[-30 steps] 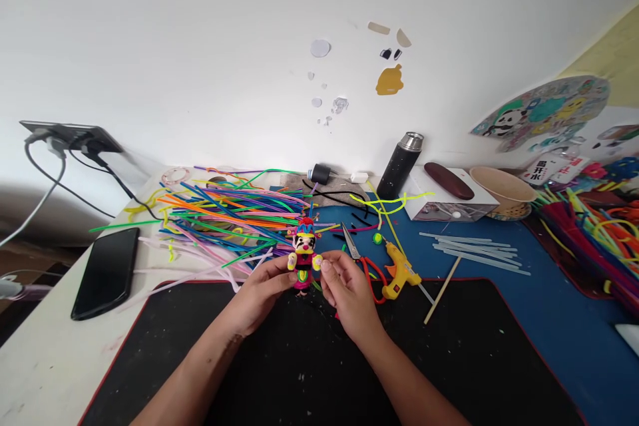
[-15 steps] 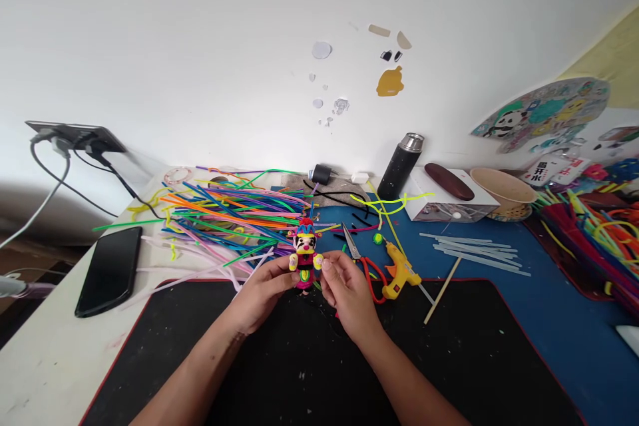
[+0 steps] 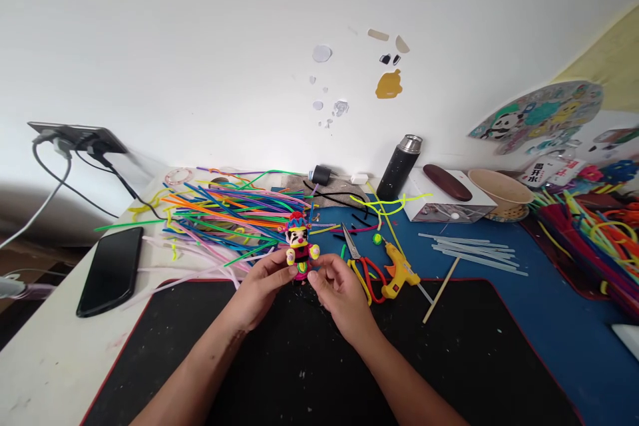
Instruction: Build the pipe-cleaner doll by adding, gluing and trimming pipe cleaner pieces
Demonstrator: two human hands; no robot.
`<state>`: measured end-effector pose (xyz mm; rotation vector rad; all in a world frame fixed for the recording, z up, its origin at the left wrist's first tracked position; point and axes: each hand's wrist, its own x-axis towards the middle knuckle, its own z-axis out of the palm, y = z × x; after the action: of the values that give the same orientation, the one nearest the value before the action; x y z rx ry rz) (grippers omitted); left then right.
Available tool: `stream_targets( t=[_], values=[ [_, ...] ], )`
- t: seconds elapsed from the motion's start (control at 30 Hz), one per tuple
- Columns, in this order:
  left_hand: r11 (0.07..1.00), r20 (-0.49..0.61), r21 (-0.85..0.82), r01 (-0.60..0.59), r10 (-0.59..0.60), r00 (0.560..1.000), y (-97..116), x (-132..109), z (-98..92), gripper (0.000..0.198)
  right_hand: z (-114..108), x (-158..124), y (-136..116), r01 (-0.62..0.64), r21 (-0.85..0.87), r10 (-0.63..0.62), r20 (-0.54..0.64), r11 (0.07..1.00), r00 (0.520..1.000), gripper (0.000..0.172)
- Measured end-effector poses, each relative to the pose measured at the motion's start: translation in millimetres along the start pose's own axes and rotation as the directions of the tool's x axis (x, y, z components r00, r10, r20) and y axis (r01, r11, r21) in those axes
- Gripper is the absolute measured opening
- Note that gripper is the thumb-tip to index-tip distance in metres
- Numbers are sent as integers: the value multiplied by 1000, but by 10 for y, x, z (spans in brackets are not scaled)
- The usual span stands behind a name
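Observation:
A small pipe-cleaner figurine (image 3: 298, 245) with a white face, red and blue headdress and pink-yellow body is held upright above the black mat (image 3: 449, 359). My left hand (image 3: 259, 293) grips its lower body from the left with closed fingers. My right hand (image 3: 339, 296) is closed on its base from the right. Just behind the figurine lies a big pile of coloured pipe cleaners (image 3: 224, 213).
Scissors (image 3: 360, 259), a yellow glue gun (image 3: 398, 271), glue sticks (image 3: 469, 246) and a wooden stick (image 3: 442, 289) lie to the right on the blue mat. A black phone (image 3: 110, 269) lies left. A flask (image 3: 398, 166), white box (image 3: 449, 203) and bowl (image 3: 499, 190) stand behind.
The figurine has risen slightly and tilted a little to the left. My right hand has shifted left and lower, under the figurine's base.

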<state>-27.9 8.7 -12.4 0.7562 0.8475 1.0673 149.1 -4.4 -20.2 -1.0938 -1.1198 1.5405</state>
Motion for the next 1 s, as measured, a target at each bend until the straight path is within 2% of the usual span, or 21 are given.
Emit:
stream_targets(
  t=[0.33,0.8,1.0],
  values=[
    [993,33,112,-47,44,999,-86,20,-75,40,4,1,-10,-6,-37,5,-13,999,1000,44],
    [999,15,44,-29,29,999,-73,18,-27,39,45,21,-64,-43,9,43,-5,999,999,44],
    [1000,40,15,-20,19,999,-71,19,-11,39,47,30,-70,-47,48,47,1,998,999,44]
  ],
)
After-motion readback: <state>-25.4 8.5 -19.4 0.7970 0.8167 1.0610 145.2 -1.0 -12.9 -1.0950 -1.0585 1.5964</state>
